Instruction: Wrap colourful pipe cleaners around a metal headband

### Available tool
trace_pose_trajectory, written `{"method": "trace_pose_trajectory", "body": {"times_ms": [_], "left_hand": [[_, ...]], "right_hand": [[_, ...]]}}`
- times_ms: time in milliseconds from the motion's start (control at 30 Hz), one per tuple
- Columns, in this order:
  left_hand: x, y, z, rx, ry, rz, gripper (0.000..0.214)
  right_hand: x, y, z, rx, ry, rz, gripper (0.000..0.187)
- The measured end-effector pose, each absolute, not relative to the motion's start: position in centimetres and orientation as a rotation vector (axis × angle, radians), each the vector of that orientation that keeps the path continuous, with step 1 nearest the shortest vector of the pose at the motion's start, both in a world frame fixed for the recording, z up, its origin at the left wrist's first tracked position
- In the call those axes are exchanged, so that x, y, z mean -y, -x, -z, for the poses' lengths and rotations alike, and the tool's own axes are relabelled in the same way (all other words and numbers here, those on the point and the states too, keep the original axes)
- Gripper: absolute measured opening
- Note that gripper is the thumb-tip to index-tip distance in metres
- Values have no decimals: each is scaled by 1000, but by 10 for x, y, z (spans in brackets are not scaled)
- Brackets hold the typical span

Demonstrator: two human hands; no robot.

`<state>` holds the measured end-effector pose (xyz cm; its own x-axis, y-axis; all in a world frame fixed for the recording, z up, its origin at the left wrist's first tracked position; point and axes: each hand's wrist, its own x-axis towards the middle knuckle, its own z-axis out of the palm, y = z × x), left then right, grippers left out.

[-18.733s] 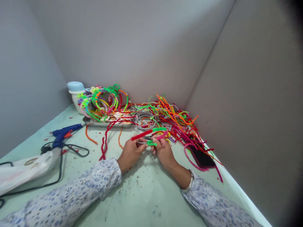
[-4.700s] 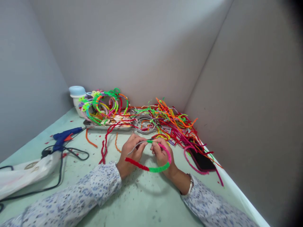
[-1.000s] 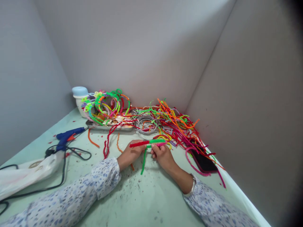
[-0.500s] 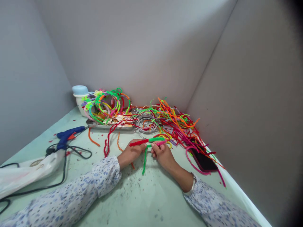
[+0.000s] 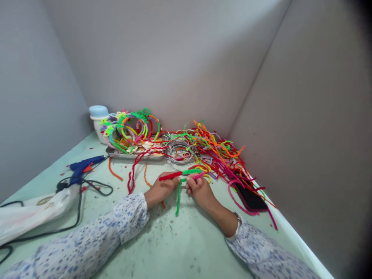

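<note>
Above the middle of the table, both hands hold a partly wrapped band (image 5: 171,176) covered in red, green and pink fuzzy pipe cleaner. My left hand (image 5: 163,189) pinches it at the red part, fingers closed. A loose green pipe cleaner end (image 5: 178,199) hangs down between the hands. My right hand (image 5: 200,190) is closed too, its thumb and fingers pinching close to the pink part and the green strand. Coiled metal wire (image 5: 180,152) lies just beyond the hands, beside a heap of coloured pipe cleaners (image 5: 215,147).
A metal tray (image 5: 136,156) holds small pale pieces, with finished-looking wrapped hoops (image 5: 133,128) on it. Behind it stands a white jar (image 5: 99,120) with a blue lid. On the left lie a blue glue gun (image 5: 80,168), its cord and a plastic bag (image 5: 40,209). A phone (image 5: 251,197) rests at right.
Almost nothing differs. The hanging green end has shifted very slightly, while both hands keep their hold in the same place.
</note>
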<state>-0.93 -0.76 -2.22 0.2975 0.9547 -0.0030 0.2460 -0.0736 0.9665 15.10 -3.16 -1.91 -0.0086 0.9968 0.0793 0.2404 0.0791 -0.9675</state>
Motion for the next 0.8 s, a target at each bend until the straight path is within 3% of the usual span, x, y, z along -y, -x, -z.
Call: {"method": "trace_pose_trajectory", "body": {"times_ms": [500,800], "left_hand": [[23,10,-16,-1077,-1695,-798,23],[14,11,0,-1098,-1696,-836,24]], "right_hand": [[32,-153,17,1410,1420,-984,36],[33,-153,13,1455,1397,-959,35]]}}
